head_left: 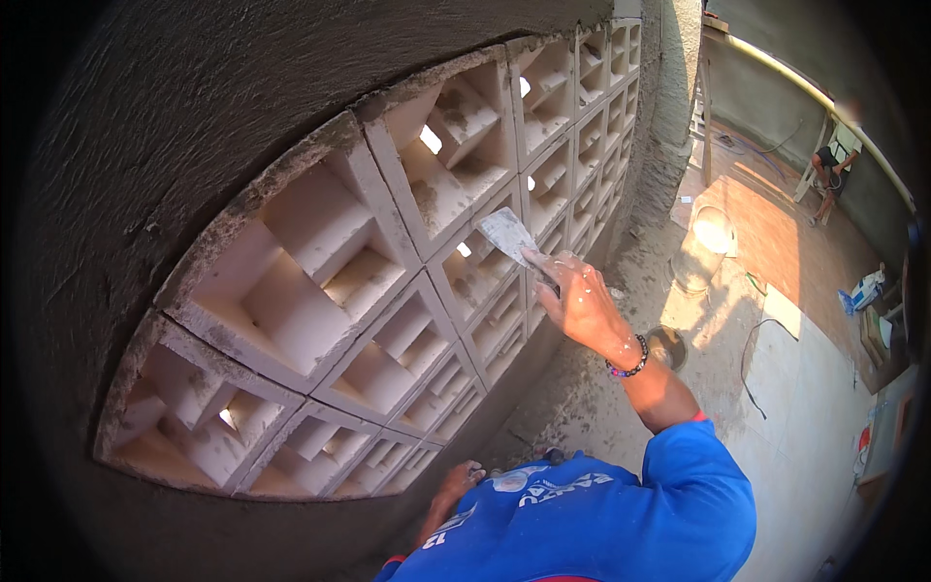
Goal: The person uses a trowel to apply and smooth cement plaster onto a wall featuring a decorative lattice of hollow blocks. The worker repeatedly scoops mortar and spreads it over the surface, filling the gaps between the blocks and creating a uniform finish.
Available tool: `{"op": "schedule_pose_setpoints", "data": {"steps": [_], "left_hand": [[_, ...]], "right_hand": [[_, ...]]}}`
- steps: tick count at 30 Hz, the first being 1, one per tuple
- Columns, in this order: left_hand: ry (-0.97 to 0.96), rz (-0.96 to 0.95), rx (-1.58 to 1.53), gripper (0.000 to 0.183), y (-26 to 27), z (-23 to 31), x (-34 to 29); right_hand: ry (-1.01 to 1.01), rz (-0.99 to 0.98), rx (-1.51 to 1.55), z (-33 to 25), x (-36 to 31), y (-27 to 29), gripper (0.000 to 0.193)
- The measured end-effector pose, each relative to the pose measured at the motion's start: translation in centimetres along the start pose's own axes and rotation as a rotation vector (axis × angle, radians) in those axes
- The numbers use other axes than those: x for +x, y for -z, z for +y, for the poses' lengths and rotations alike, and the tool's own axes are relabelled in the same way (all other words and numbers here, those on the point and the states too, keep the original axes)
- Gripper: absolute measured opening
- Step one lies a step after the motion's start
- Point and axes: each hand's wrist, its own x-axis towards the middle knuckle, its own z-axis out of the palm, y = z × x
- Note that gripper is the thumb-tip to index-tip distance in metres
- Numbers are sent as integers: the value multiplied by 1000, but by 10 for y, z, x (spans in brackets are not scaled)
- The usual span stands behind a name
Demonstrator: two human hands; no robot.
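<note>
So the right hand (582, 301) is up just right of the middle of the frame, fingers wrapped around a putty knife (506, 236), with the flat blade angled toward the upper left, right in front of the pale breeze blocks (424, 267). Can't tell if the blade actually touches them. There are whitish specks all over that hand (messy stuff, clearly), and a dark beaded bracelet (630, 361) sits on the wrist. The left hand (463, 478) is down at bottom centre near the lower edge of the blocks, fingers curled in, and I honestly can't tell if there's anything in it. The blocks sweep from lower left to top centre, with rough grey plaster (194, 97) filling the upper left. The blue shirt (621, 514) takes up the bottom. Over on the right there's a dark bucket (666, 347) just beyond the right forearm, a black cable (744, 373) on the floor, and another person (842, 150) in the upper right.
</note>
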Motion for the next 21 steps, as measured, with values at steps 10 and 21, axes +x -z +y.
{"op": "schedule_pose_setpoints", "data": {"steps": [10,21], "left_hand": [[-18,64,41,43,14,5,3],[7,-1,29,43,9,31,13]], "right_hand": [[-27,-137,-32,33,-27,11,46],[-319,363,397,124,38,-36,53]]}}
